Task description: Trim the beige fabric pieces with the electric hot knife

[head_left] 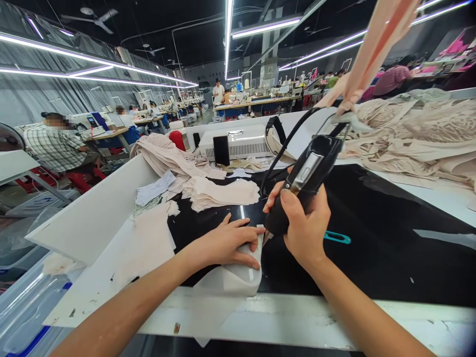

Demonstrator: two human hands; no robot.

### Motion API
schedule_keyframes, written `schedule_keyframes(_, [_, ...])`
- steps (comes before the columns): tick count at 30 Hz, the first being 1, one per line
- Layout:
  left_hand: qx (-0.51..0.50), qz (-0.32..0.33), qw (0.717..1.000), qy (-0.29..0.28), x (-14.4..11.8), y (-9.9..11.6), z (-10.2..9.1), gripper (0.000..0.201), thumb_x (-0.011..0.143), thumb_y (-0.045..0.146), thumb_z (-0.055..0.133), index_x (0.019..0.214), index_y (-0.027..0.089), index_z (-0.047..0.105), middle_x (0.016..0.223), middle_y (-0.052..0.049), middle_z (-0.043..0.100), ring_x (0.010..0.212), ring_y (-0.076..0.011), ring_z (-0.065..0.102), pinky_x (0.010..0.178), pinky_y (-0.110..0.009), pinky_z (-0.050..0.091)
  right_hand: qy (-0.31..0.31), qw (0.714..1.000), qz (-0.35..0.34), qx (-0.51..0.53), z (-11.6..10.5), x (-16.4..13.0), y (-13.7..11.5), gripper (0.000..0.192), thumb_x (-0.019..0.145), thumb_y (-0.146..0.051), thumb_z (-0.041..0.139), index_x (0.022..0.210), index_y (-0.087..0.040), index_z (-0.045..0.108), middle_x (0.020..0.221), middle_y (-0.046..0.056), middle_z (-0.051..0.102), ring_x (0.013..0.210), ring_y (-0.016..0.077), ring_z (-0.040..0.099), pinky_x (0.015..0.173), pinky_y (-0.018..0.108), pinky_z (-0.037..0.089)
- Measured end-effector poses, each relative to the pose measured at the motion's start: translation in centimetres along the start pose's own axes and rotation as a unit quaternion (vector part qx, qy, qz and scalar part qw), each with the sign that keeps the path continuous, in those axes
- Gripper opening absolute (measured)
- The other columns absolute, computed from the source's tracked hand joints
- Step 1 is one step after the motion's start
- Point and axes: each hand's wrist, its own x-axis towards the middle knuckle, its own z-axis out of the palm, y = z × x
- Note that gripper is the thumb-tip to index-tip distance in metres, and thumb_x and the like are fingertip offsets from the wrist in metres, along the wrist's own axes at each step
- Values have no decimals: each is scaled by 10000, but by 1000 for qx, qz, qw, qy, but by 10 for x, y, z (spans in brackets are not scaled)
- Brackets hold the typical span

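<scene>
My right hand (pixel 308 223) is wrapped round a black corded electric cloth cutter (pixel 303 178), held tilted with its lower end beside the fabric edge. Whether its tip touches the cloth is hidden. A pink fabric strip (pixel 375 59) tied at the cutter's upper end runs upward. My left hand (pixel 232 243), fingers spread, presses on a pale, sheer fabric piece (pixel 226 282) at the front of the black work surface (pixel 372 238). Part of that fabric hangs over the front edge. To the right of my right hand lies a teal thread snipper (pixel 337 237).
Stacked pale fabric pieces (pixel 223 192) lie behind my left hand. More cut fabric (pixel 145 243) rests at left. A large fabric heap (pixel 420 134) fills the back right. A white vented box (pixel 241 141) and a phone (pixel 221 150) stand at the back. A white panel (pixel 96 218) borders the left.
</scene>
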Motion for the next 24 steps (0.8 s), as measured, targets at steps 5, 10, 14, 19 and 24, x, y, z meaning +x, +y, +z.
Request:
schedule_keyframes(5, [-21,9,1000,0,0,-1,0,458,1093,690,853,1032,270,679,1713,-85,729,1872,-447,284,1463,-869,51,-20,1000,0,-9,-3,-7,-3,360,1002,-560,947,1051,-322,681,810,-25,746,590,211,714,536,370,648])
schedule_keyframes(10, [-19,11,1000,-5,-1,0,-1,429,1106,666,845,1046,275,678,1641,-90,769,1874,-427,282,1456,-877,48,-19,1000,8,16,0,-12,-4,363,1008,-548,950,1074,-304,690,826,-35,773,572,194,727,518,332,650])
schedule_keyframes(14, [-15,8,1000,-5,-1,-1,-1,420,1102,655,853,1057,272,686,1617,-97,782,1873,-431,281,1458,-881,56,-21,999,10,27,2,-13,-5,381,1002,-551,956,1082,-289,691,856,-42,780,591,170,734,545,296,669])
schedule_keyframes(19, [-10,7,1000,-9,0,-1,-1,422,1108,631,855,1034,271,647,1617,-77,784,1877,-426,275,1448,-908,47,-25,1000,9,11,2,-13,-3,361,1020,-537,934,1092,-294,677,841,-43,774,600,168,732,557,283,668])
schedule_keyframes(24, [-11,7,1000,-13,-2,-2,-1,410,1110,640,849,1066,270,678,1637,-99,770,1883,-429,254,1445,-899,32,-16,1000,0,12,3,-13,-4,370,995,-523,955,1074,-295,675,867,-43,782,602,164,736,556,281,669])
